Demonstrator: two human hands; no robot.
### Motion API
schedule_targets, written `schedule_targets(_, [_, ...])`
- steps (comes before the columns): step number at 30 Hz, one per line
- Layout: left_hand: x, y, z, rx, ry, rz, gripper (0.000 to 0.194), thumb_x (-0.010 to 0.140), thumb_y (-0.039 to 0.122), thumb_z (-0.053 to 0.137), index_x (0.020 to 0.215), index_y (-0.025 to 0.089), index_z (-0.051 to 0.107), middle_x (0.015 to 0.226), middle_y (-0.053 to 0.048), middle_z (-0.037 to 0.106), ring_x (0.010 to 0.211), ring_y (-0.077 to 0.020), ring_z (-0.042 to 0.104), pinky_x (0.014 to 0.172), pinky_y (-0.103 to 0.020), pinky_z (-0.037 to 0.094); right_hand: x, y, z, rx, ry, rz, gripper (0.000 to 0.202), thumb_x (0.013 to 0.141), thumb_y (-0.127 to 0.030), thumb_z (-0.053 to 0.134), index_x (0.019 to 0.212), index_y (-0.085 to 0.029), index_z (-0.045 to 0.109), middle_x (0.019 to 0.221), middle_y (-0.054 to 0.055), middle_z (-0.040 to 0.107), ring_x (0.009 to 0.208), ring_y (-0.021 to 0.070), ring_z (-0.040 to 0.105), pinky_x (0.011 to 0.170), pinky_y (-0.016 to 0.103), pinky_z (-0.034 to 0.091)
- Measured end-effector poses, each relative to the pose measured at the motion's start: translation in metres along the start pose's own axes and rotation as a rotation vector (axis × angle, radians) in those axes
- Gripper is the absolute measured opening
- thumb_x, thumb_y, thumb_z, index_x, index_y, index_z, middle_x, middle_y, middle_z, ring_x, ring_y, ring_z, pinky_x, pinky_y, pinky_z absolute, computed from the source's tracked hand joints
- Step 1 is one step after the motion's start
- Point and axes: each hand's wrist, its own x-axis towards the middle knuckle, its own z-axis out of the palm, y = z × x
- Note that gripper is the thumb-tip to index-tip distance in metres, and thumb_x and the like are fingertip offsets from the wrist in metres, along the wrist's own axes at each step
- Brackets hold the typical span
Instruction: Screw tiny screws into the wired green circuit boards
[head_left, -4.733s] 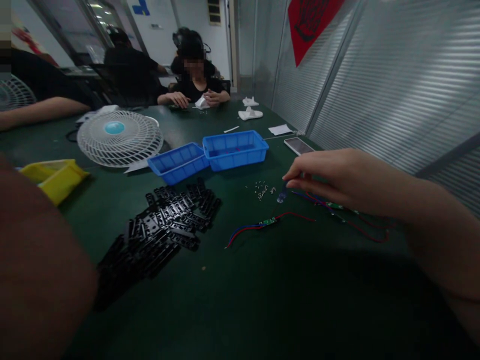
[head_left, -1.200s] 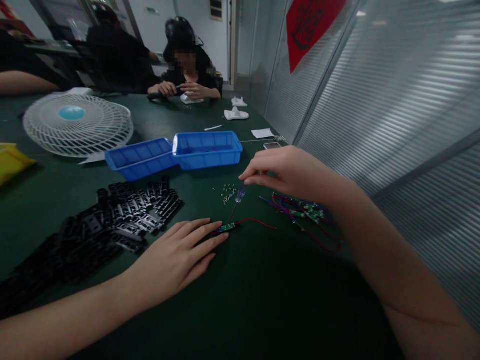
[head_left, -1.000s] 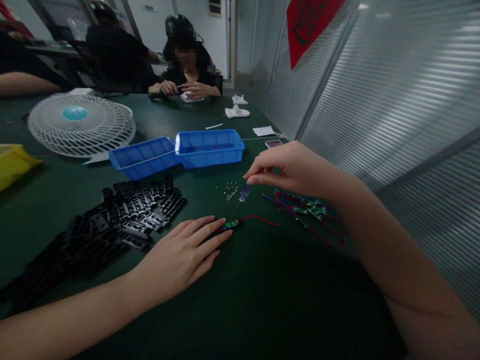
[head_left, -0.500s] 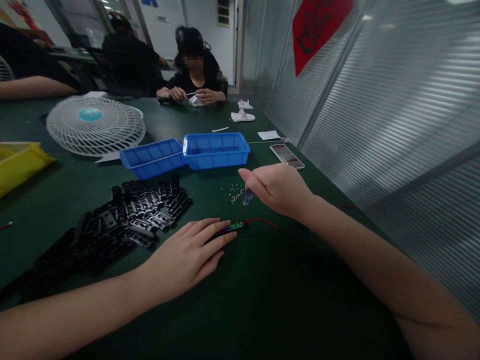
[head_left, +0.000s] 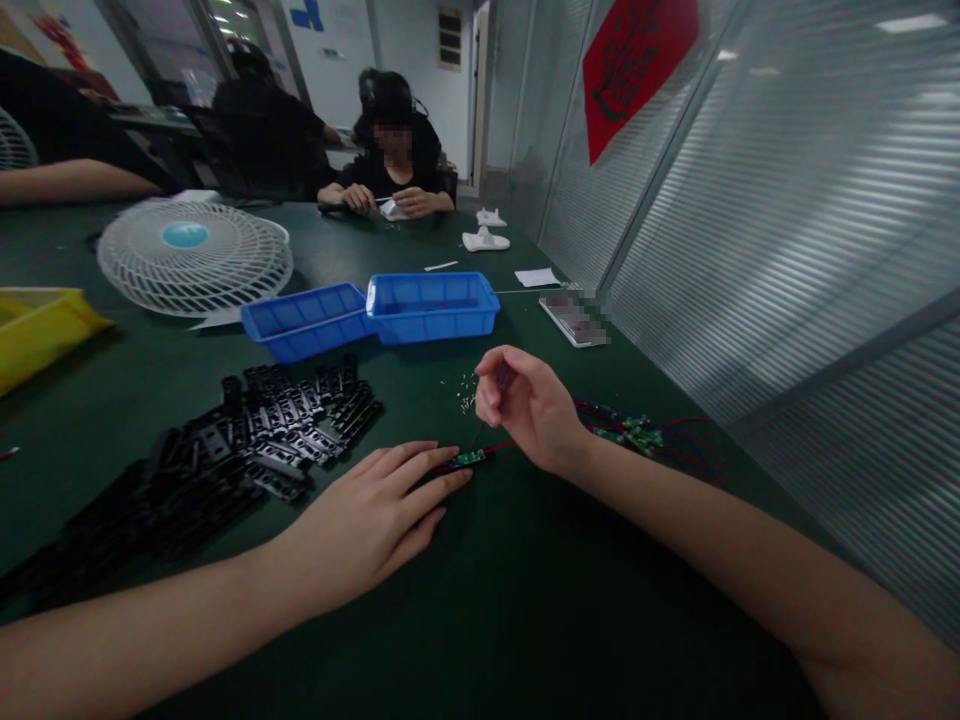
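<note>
My left hand (head_left: 379, 510) lies flat on the green table with its fingers stretched out. Two of its fingertips rest against a small green circuit board (head_left: 471, 458), one on either side. A red wire (head_left: 501, 447) runs from the board's right end. Above it, my right hand (head_left: 529, 405) is curled around a small screwdriver (head_left: 505, 376) with a purplish handle. The thin shaft slants down toward the board; whether the tip touches it, I cannot tell. Several tiny screws (head_left: 466, 392) lie scattered just behind.
Black plastic parts (head_left: 285, 430) are heaped at left. Beyond them stand two blue bins (head_left: 433, 325), a white fan guard (head_left: 247, 265) and a yellow bin (head_left: 52, 325). A phone (head_left: 571, 322) and wired circuit boards (head_left: 637, 432) lie at right. A person (head_left: 394, 175) works across the table.
My right hand has turned and lowered slightly to the left, its fingers now curled toward me around the screwdriver. The wired boards at right have come into view. My left hand stays put.
</note>
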Motion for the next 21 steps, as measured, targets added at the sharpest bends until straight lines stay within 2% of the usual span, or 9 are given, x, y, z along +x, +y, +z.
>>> schedule_targets(4, [-0.001, 0.001, -0.001, 0.001, -0.017, 0.0, 0.044, 0.096, 0.03, 0.042, 0.139, 0.029, 0.041, 0.142, -0.004, 0.045, 0.129, -0.0253, 0.041, 0.102, -0.044, 0.043, -0.002, 0.003, 0.004, 0.019, 0.06, 0.026, 0.02, 0.087, -0.039, 0.053, 0.092, -0.023, 0.062, 0.069, -0.006, 0.053, 0.054, 0.0058, 0.048, 0.055, 0.022, 0.038])
schedule_targets(7, [-0.001, 0.002, -0.003, 0.002, -0.031, -0.003, 0.042, 0.096, 0.03, 0.04, 0.139, 0.028, 0.042, 0.141, -0.005, 0.045, 0.129, -0.0248, 0.041, 0.102, -0.044, 0.042, -0.005, 0.005, 0.012, 0.056, 0.09, 0.033, 0.019, 0.082, -0.04, 0.061, 0.086, -0.023, 0.058, 0.071, -0.006, 0.052, 0.057, 0.0059, 0.048, 0.056, 0.022, 0.038])
schedule_targets(11, [0.0, 0.003, -0.003, 0.009, -0.026, -0.004, 0.04, 0.097, 0.03, 0.039, 0.136, 0.027, 0.045, 0.138, -0.005, 0.047, 0.128, -0.0239, 0.041, 0.103, -0.044, 0.041, -0.007, 0.003, 0.022, 0.127, 0.141, -0.004, 0.028, 0.09, -0.042, 0.052, 0.072, -0.021, 0.045, 0.058, -0.008, 0.034, 0.048, 0.0056, 0.033, 0.049, 0.02, 0.028])
schedule_targets(14, [0.0, 0.003, -0.003, 0.016, -0.021, -0.002, 0.04, 0.097, 0.03, 0.038, 0.136, 0.027, 0.044, 0.138, -0.005, 0.047, 0.128, -0.0237, 0.041, 0.103, -0.044, 0.041, -0.008, -0.001, 0.025, 0.215, 0.175, -0.008, 0.037, 0.094, -0.043, 0.041, 0.065, -0.02, 0.038, 0.057, -0.008, 0.023, 0.047, 0.0069, 0.021, 0.047, 0.021, 0.021])
schedule_targets(18, [-0.002, 0.004, -0.003, 0.028, -0.013, 0.004, 0.04, 0.097, 0.029, 0.038, 0.136, 0.026, 0.044, 0.138, -0.005, 0.047, 0.127, -0.0238, 0.042, 0.103, -0.044, 0.041, -0.01, -0.003, 0.025, 0.294, 0.185, 0.027, 0.037, 0.094, -0.038, 0.035, 0.062, -0.019, 0.039, 0.057, -0.007, 0.021, 0.048, 0.008, 0.02, 0.048, 0.022, 0.021])
schedule_targets(21, [-0.003, 0.004, -0.003, 0.033, -0.009, 0.007, 0.04, 0.097, 0.03, 0.038, 0.136, 0.026, 0.044, 0.138, -0.005, 0.047, 0.127, -0.024, 0.042, 0.102, -0.044, 0.041, -0.01, -0.002, 0.024, 0.291, 0.197, 0.028, 0.033, 0.094, -0.035, 0.035, 0.066, -0.019, 0.044, 0.057, -0.006, 0.024, 0.049, 0.0078, 0.024, 0.049, 0.022, 0.024])
